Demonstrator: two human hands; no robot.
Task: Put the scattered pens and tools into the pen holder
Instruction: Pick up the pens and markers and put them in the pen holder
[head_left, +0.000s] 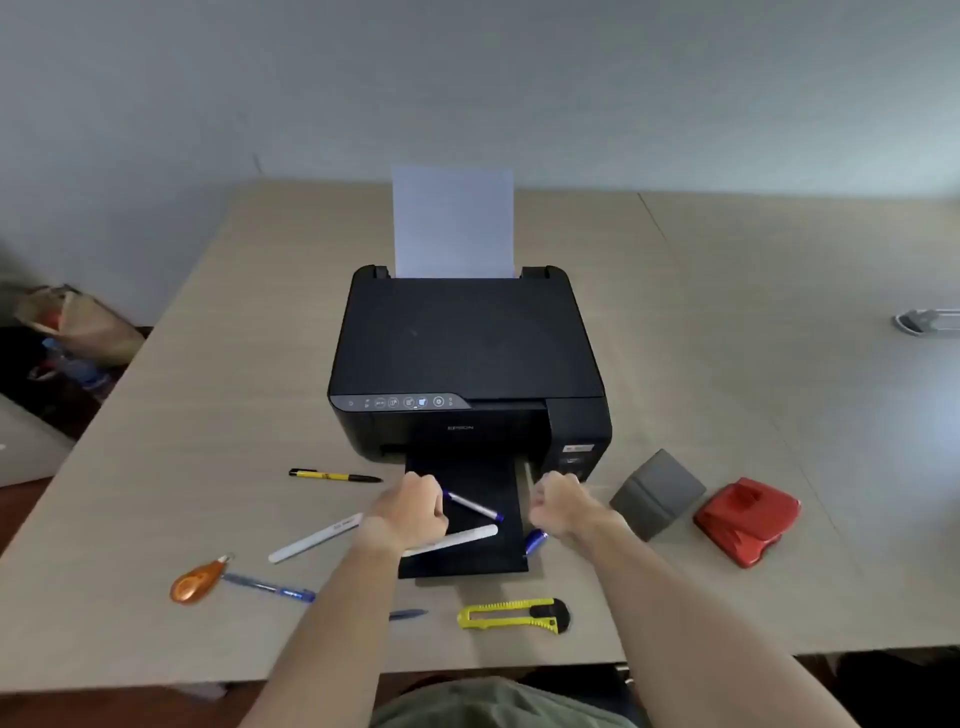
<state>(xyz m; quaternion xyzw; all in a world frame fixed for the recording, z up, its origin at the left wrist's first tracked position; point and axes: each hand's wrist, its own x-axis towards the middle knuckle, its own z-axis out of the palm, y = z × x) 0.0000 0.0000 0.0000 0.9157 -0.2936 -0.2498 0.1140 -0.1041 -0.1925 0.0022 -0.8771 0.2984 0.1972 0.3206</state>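
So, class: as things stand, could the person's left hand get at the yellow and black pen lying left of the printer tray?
Probably yes. The yellow and black pen lies alone on bare table, just left of the left hand, with nothing between them.

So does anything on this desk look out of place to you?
Yes. Two pens, a blue-capped pen and a white marker, lie on the printer's black output tray, where printed paper would come out. The grey pen holder lies tipped on its side beside the red hole punch, holding nothing that shows.
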